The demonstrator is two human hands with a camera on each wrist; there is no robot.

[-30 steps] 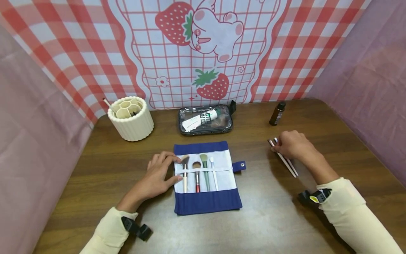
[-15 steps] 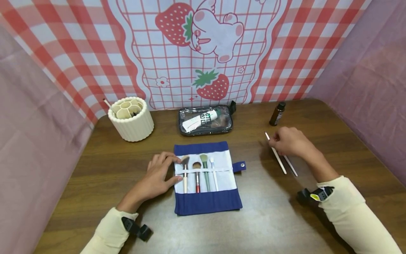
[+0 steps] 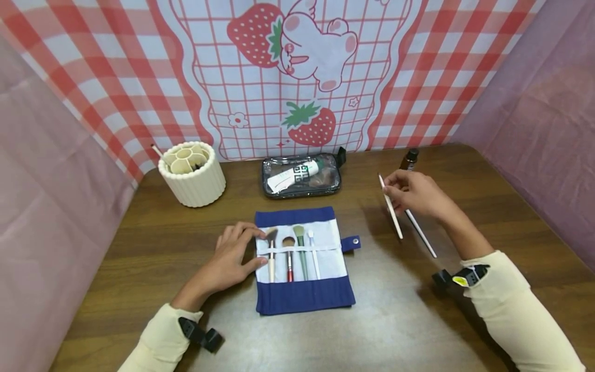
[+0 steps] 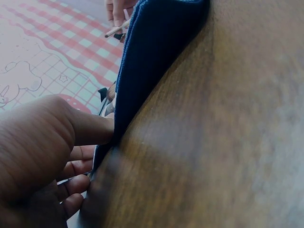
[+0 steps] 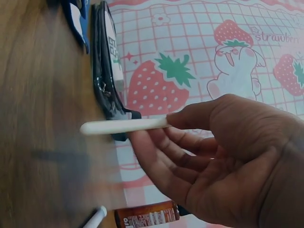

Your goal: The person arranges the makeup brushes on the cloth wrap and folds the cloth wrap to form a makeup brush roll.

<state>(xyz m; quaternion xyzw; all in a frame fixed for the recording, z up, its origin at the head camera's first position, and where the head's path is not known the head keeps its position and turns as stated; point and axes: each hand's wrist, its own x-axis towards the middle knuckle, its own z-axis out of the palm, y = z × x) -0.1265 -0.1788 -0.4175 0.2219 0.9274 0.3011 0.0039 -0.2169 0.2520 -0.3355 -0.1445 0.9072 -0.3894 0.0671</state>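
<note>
My right hand [image 3: 418,194] pinches a slim makeup brush [image 3: 393,216] with a pale handle, tilted over the table; in the right wrist view the handle [image 5: 121,126] sticks out past the thumb and fingers. A second thin brush [image 3: 422,235] lies on the table below that hand. My left hand [image 3: 232,258] rests at the left edge of an unfolded navy brush roll [image 3: 304,297], thumb and index finger touching its border. Several brushes are tucked under the roll's white band, among them a green brush [image 3: 301,250] and a red-handled brush [image 3: 289,258].
Behind the roll lies a clear zip pouch [image 3: 302,178] holding a white tube. A cream ribbed holder [image 3: 192,178] stands at the back left. The dark bottle [image 3: 410,159] at the back right is partly hidden by my right hand. A checked cloth [image 3: 153,77] hangs behind the table.
My right hand has separated one brush from the other and lifted it, moving back and slightly left. The other brush stays on the table. My left hand has not moved.
</note>
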